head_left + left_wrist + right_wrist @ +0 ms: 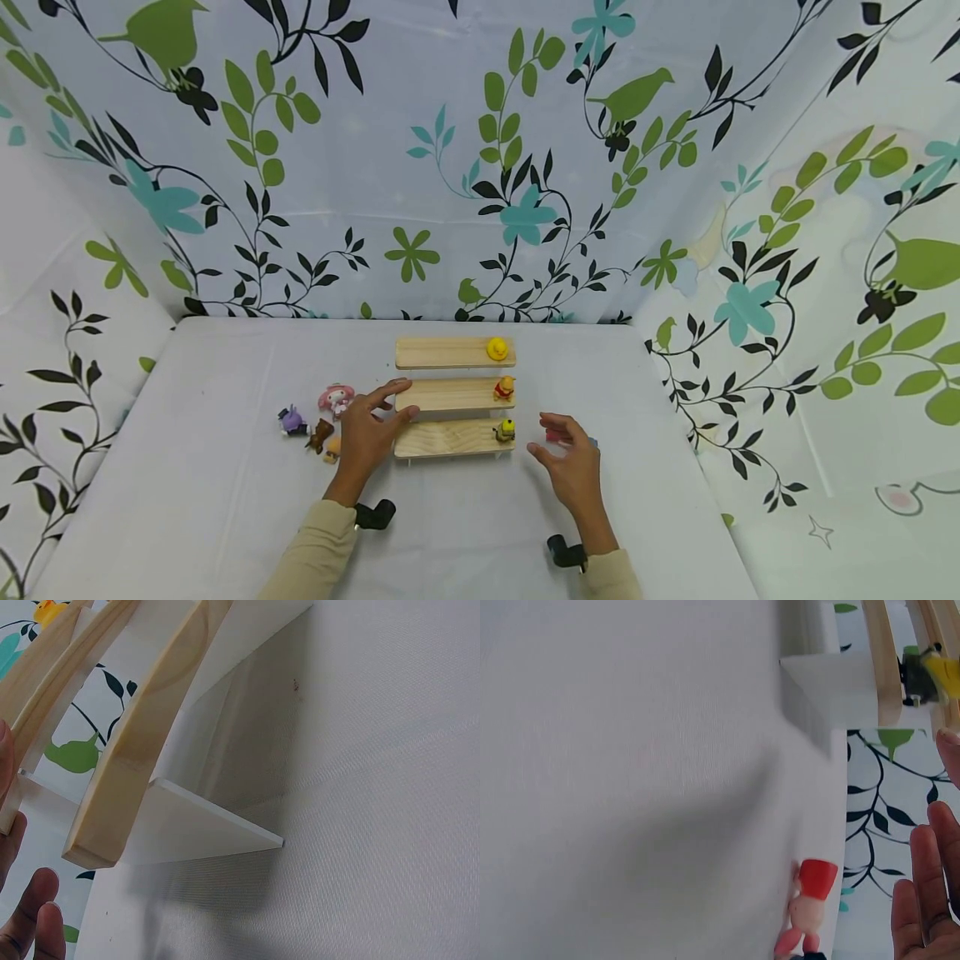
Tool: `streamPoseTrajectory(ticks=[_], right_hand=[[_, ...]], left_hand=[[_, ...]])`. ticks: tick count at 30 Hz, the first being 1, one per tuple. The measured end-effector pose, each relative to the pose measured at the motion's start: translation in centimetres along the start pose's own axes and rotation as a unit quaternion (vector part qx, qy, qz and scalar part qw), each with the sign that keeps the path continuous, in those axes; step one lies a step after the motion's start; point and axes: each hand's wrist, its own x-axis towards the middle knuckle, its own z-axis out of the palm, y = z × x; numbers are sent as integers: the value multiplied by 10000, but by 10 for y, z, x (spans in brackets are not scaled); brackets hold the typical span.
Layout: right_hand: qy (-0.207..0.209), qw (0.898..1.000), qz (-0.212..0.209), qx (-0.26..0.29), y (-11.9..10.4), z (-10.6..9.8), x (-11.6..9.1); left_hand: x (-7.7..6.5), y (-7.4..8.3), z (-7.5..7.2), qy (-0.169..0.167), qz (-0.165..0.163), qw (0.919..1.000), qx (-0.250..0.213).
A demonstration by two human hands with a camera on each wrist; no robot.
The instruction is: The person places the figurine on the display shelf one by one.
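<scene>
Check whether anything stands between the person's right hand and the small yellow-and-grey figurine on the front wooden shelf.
Nothing visible does: only a gap above the white tabletop separates the right hand from the yellow-and-grey figurine. The pink figurine with a red top lies on the tabletop, outside that gap.

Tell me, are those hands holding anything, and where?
The left hand grips the middle shelf by its left end; the right hand holds nothing.

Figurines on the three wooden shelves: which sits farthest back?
The yellow duck, on the back shelf; Pooh Bear and the front shelf's figurine sit nearer.
</scene>
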Motion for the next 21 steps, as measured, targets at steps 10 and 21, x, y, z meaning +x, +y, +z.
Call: streamPoseTrajectory(ticks=[10,21], right_hand=[[206,9994,205,-203,9,-21,4],[341,9972,278,-607,29,-36,6]], left_hand=[[1,0,0,14,14,10000,69],[0,-5,1,10,151,9999,8]])
